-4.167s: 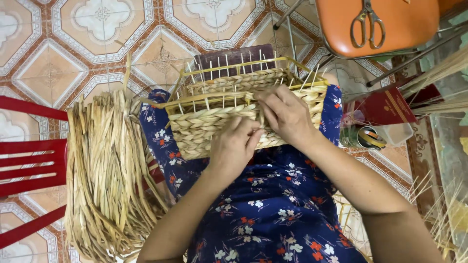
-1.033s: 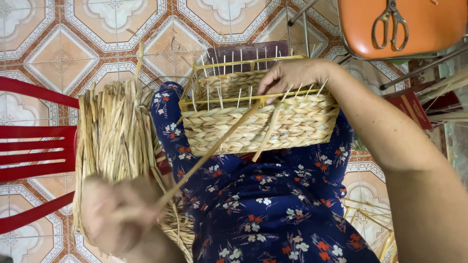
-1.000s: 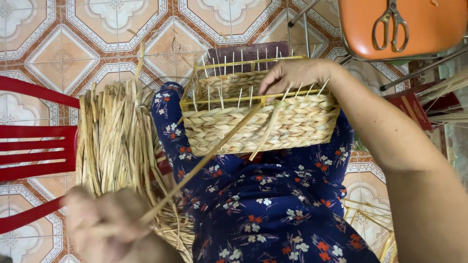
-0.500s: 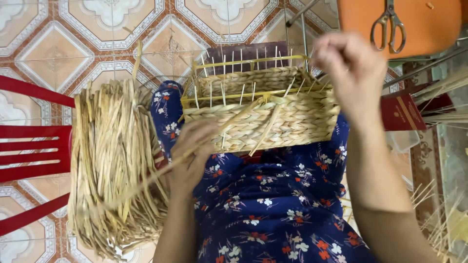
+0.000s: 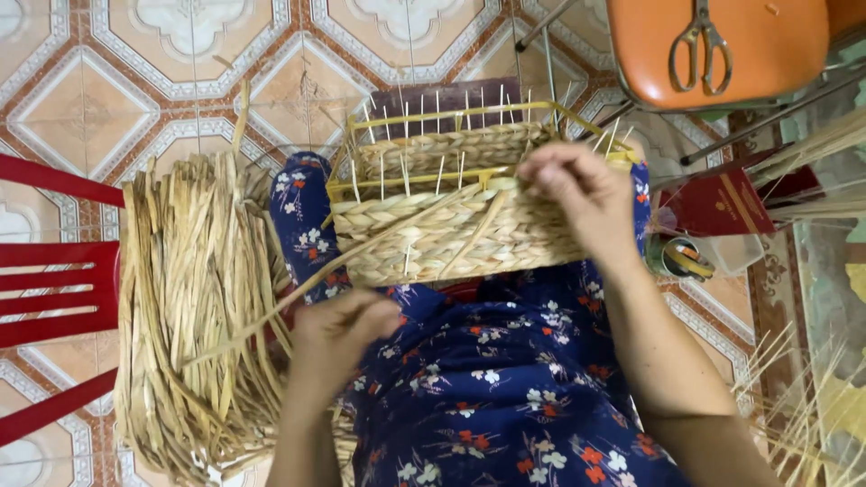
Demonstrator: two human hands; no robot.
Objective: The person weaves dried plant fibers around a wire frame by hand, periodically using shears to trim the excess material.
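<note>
Below me is a floor of patterned terracotta and cream tiles (image 5: 180,81), and on my lap, over the blue floral dress (image 5: 505,397), rests the half-woven rectangular straw basket on its yellow wire frame (image 5: 451,225). My right hand (image 5: 586,194) curls over the basket's upper right rim, fingers closed on the weave, apparently to steady it. My left hand (image 5: 338,338) is closed around a long dry straw strand (image 5: 361,257) running up into the basket wall, drawn taut beside the loose bundle of pale dried straw (image 5: 189,307).
</note>
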